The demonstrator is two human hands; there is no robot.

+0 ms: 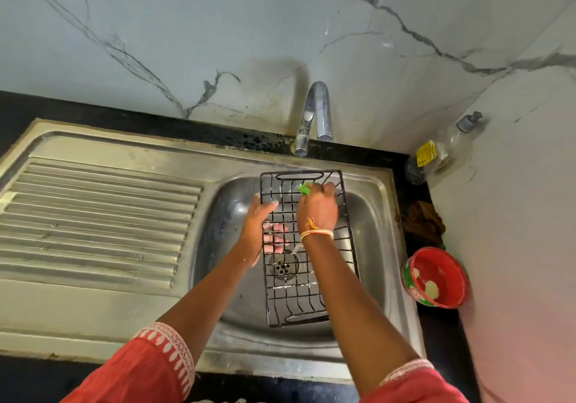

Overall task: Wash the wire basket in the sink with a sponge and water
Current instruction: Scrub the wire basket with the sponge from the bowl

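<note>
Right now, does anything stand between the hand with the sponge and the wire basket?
Nothing visible. The right hand presses the green sponge onto the wire basket near its far end, while the left hand grips its left side.

Before you, a chrome tap (314, 116) at the counter's back edge, a clear pump bottle (442, 153) with yellow label in its back right corner, a red tub (436, 278) along its right edge, a brown rag (420, 218) between them
</note>
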